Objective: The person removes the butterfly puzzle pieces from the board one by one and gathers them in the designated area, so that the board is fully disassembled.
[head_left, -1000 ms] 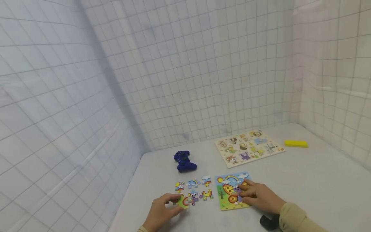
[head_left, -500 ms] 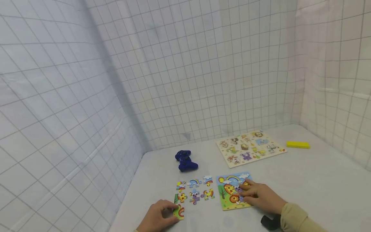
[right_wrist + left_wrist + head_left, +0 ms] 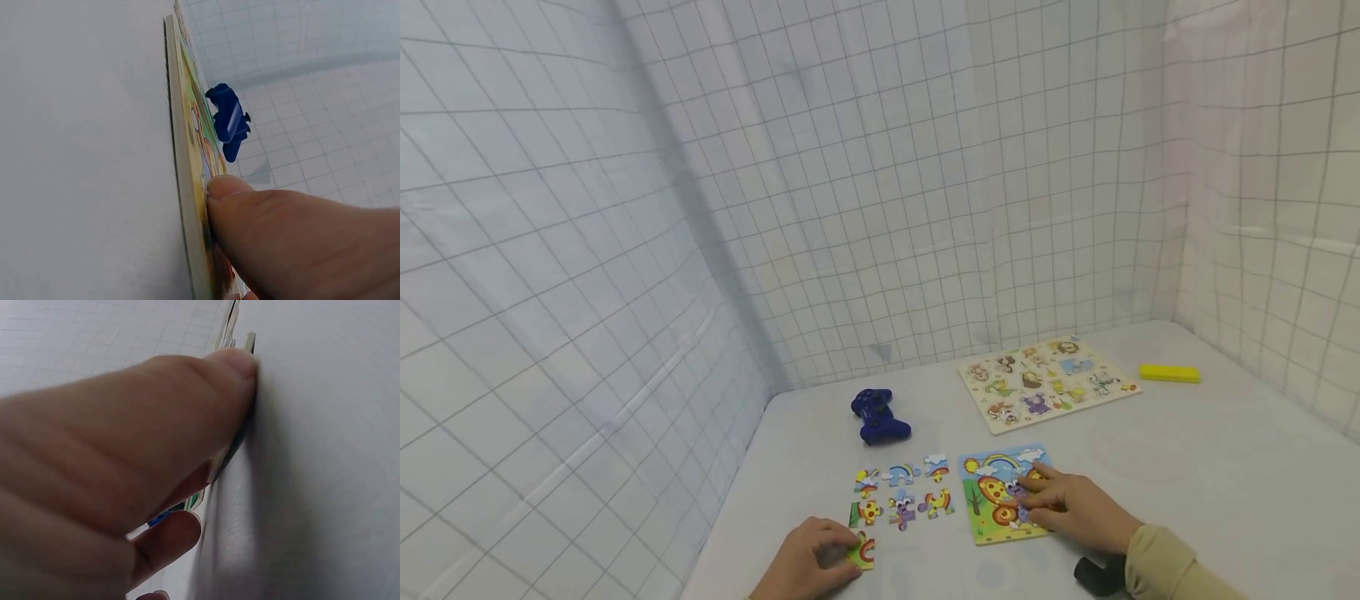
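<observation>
My left hand (image 3: 805,557) pinches a green corner jigsaw piece (image 3: 863,552) between thumb and fingers, low at the table, below the left end of two rows of loose pieces. In the left wrist view, the thumb (image 3: 234,365) covers most of that piece, whose thin edge (image 3: 250,342) shows past the tip. My right hand (image 3: 1084,510) rests on the right part of a square butterfly puzzle board (image 3: 981,508), fingers relaxed. Its thumb (image 3: 231,190) touches the picture side in the right wrist view. Other laid-out pieces include a purple butterfly-body piece (image 3: 902,508) and a rainbow piece (image 3: 900,474).
Behind the pieces lies a blue game controller (image 3: 880,418). An animal puzzle board (image 3: 1048,383) lies at the back, with a yellow bar (image 3: 1169,373) to its right. A black object (image 3: 1099,575) sits by the right wrist. Grid-patterned sheets (image 3: 880,208) wall the table.
My left hand has brought the green corner piece down and left, from over the middle row to below its left end, uncovering the tree piece there. The right hand has stayed on the board.
</observation>
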`<action>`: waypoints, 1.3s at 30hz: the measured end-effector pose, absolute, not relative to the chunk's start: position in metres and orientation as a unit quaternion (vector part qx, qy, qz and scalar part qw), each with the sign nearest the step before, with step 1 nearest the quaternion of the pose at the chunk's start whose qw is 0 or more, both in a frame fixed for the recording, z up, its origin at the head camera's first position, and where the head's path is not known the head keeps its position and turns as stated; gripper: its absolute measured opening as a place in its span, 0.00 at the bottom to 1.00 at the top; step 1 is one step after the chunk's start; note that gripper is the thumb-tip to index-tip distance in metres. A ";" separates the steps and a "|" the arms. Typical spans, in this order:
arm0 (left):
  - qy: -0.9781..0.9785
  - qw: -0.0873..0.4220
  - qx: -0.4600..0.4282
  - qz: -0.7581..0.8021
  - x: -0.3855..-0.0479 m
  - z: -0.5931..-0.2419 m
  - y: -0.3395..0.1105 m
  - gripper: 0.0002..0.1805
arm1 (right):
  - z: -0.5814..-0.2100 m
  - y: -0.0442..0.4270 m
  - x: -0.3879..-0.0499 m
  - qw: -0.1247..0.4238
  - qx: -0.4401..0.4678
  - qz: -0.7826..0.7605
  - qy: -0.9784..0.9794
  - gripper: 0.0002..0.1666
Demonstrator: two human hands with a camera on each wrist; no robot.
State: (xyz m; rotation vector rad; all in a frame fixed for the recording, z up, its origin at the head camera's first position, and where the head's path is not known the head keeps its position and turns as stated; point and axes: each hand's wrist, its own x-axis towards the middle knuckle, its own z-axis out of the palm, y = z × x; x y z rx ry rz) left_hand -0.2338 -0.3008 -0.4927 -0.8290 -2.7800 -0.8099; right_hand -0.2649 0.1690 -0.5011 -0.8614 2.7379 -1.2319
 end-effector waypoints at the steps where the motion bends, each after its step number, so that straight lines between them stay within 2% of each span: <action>1: -0.923 0.064 -0.274 -0.263 -0.233 -0.492 -0.300 0.17 | -0.501 0.169 -0.265 0.009 -0.276 -0.394 0.876 0.19; 8: -0.931 0.070 -0.257 -0.248 -0.229 -0.485 -0.292 0.15 | -0.500 0.171 -0.263 0.006 -0.279 -0.397 0.874 0.18; 14: -0.913 0.128 -0.229 -0.313 -0.225 -0.471 -0.241 0.12 | -0.501 0.169 -0.264 0.014 -0.278 -0.406 0.871 0.16; 16: -0.903 0.119 -0.234 -0.340 -0.225 -0.465 -0.212 0.12 | -0.502 0.170 -0.265 0.014 -0.274 -0.409 0.870 0.14; 22: -0.884 0.016 -0.255 -0.392 -0.238 -0.455 -0.121 0.15 | -0.504 0.173 -0.268 0.005 -0.262 -0.411 0.873 0.12; 25: -0.888 0.003 -0.256 -0.383 -0.250 -0.461 -0.091 0.17 | -0.504 0.173 -0.269 -0.004 -0.266 -0.406 0.874 0.12; 31: -0.899 -0.016 -0.221 -0.377 -0.262 -0.485 -0.072 0.20 | -0.504 0.172 -0.267 -0.015 -0.268 -0.385 0.883 0.13; 39: -0.895 0.031 -0.263 -0.360 -0.262 -0.497 -0.069 0.19 | -0.500 0.177 -0.263 -0.062 -0.266 -0.348 0.897 0.12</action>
